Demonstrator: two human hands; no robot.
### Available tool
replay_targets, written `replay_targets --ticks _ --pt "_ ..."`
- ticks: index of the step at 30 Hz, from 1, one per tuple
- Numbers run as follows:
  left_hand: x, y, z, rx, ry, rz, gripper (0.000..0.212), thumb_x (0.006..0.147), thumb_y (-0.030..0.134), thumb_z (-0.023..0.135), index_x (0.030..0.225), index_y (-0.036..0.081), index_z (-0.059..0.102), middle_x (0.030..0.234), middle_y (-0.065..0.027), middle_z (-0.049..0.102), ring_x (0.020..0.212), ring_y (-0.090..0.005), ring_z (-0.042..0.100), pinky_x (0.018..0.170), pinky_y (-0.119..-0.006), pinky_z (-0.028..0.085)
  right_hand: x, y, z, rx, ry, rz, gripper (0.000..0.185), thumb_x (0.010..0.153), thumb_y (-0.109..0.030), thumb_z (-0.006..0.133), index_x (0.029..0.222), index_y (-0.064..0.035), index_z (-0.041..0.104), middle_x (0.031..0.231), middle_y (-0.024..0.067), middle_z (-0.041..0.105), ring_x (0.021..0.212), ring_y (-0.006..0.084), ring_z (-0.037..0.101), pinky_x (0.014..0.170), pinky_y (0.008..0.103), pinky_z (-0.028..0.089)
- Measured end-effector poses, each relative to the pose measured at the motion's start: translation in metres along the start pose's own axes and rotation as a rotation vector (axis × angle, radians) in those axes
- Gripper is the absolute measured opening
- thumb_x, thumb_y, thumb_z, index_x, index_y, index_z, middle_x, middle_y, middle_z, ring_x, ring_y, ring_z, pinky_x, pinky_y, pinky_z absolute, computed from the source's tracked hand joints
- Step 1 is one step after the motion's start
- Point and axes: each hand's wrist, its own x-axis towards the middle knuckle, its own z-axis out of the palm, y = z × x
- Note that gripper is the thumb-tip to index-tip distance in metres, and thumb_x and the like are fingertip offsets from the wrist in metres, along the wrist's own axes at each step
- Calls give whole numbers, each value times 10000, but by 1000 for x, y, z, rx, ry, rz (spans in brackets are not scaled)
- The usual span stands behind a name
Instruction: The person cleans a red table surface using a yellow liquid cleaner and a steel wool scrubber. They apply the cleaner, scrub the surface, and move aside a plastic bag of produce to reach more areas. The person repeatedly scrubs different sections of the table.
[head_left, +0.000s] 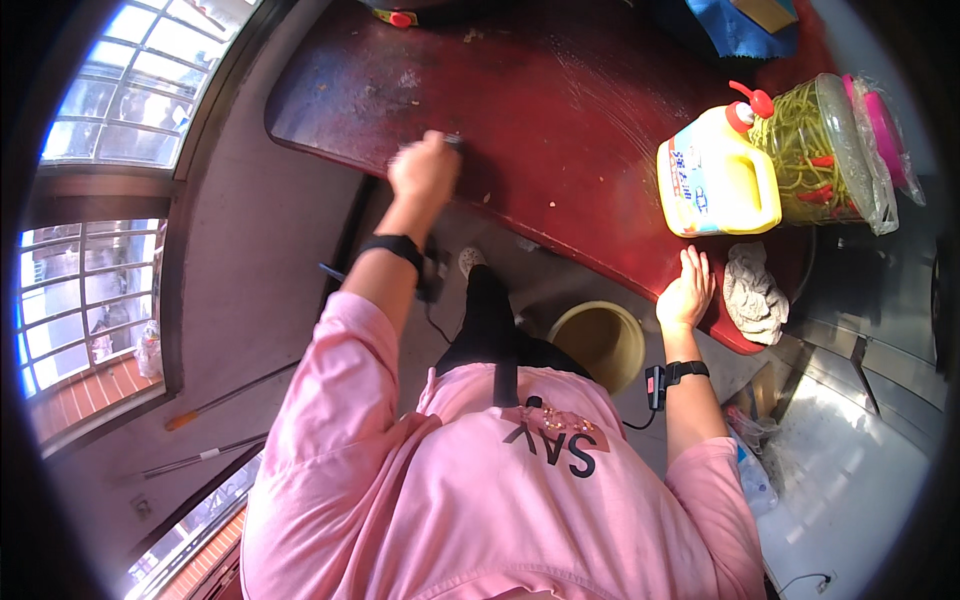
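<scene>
My left hand, blurred, is closed over the near left part of a dark red tabletop. A small dark object shows at its fingers; its kind cannot be told. My right hand lies with fingers extended on the table's near edge at the right, holding nothing. Just beyond it stands a yellow plastic jug with a red pump top. Beside that hand, to the right, a crumpled pale cloth lies on the table corner. Pale streaks and small crumbs mark the tabletop.
A large clear jar of green and red peppers stands behind the jug, near a pink lid in plastic. A blue cloth and a box lie at the far right. Below the table edge are a yellowish bucket and a cable. Barred windows line the left wall.
</scene>
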Motion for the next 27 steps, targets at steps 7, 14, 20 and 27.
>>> replay_targets --ticks 7,14,20,27 --pt "-42 95 10 79 108 310 184 862 175 533 765 71 651 729 -119 673 661 -273 688 583 -388 558 0 -2 -2 -5 2 4 438 814 -20 488 1236 -108 567 1379 31 542 1347 270 425 1107 535 288" --pt "3 57 -2 15 14 258 165 898 160 503 844 47 609 772 -132 703 680 -284 707 560 -388 570 1 -2 -4 -10 -8 -13 460 795 1 489 1239 -96 561 1381 47 536 1346 279 423 1103 529 296" --pt "52 19 -9 227 -57 -19 164 886 213 550 998 96 574 797 -75 718 737 -263 710 840 -479 438 0 -2 -3 -1 2 -17 453 793 -5 485 1232 -89 559 1375 48 539 1341 288 427 1096 545 297" --pt "-27 111 12 -19 -13 742 69 788 173 563 751 146 615 676 -30 655 640 -206 667 705 -438 436 1 -4 -6 -3 -30 12 440 797 -3 484 1225 -75 558 1365 57 544 1336 292 432 1095 547 296"
